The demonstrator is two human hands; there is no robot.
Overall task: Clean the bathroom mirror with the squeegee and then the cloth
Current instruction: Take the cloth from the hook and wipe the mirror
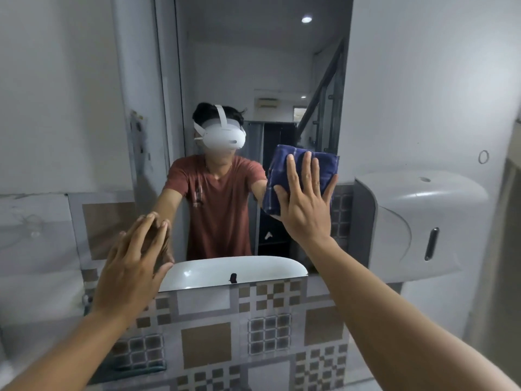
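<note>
The bathroom mirror (253,66) hangs on the wall straight ahead and reflects a person in a red shirt. A folded dark blue checked cloth (282,167) lies flat against the glass at its lower right. My right hand (306,201) presses on the cloth with the palm flat and the fingers spread. My left hand (135,261) rests flat against the mirror's lower left corner, fingers together, holding nothing. No squeegee is in view.
A white paper towel dispenser (417,221) is mounted on the wall right of the mirror. Patterned brown and grey tiles (208,342) cover the wall below it. The mirror reflects a white basin (234,270). A plain white wall (56,94) fills the left.
</note>
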